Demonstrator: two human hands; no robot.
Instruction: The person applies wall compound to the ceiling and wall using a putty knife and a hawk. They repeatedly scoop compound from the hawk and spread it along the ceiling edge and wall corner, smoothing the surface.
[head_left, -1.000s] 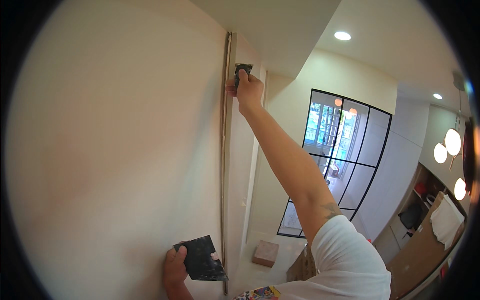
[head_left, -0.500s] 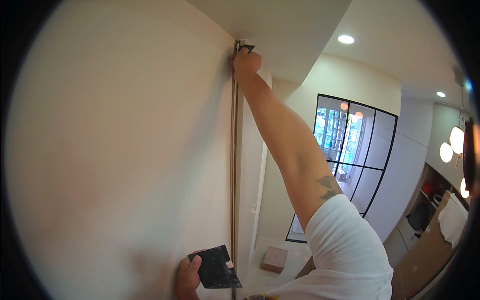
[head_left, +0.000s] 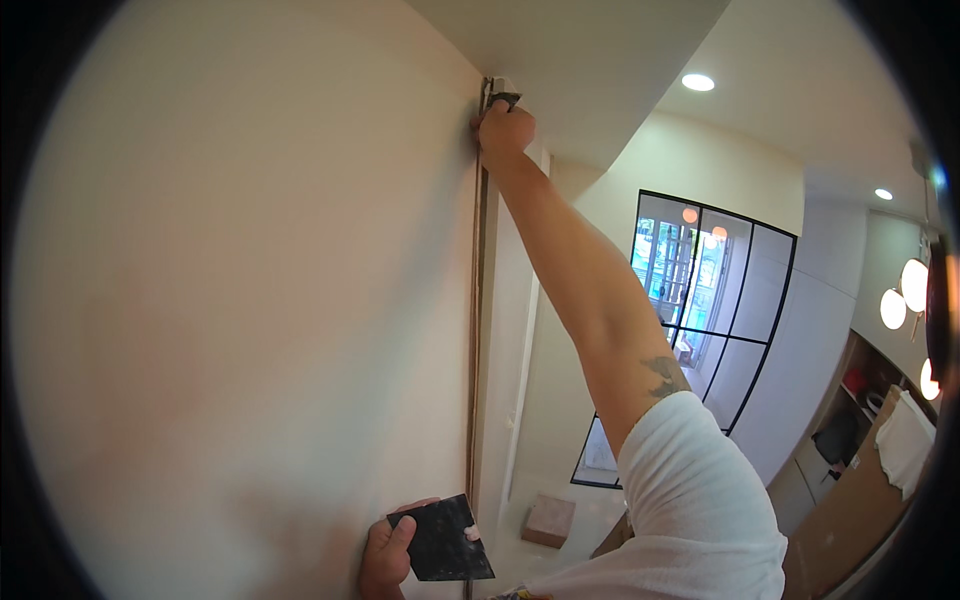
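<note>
My right hand (head_left: 508,130) is raised at the top of a narrow vertical seam (head_left: 474,330) in the pale wall (head_left: 250,280), just below the ceiling edge. It grips a small dark scraper (head_left: 508,98), mostly hidden by my fingers, at the seam's upper end. Low beside the seam, my left hand (head_left: 385,550) holds a flat, dark rectangular plate (head_left: 437,538) with a small pale lump of filler (head_left: 471,533) near its right edge.
A black-framed glass partition (head_left: 750,285) stands to the right, near white tall cabinets (head_left: 820,270). Globe pendant lamps (head_left: 912,285) hang at far right above a brown board (head_left: 840,515) with white cloth (head_left: 900,440) on it. A pinkish block (head_left: 548,518) lies on the floor below.
My right hand with the scraper has moved up to the top of the seam. The view has shifted, so the wall, seam and left hand appear farther right.
</note>
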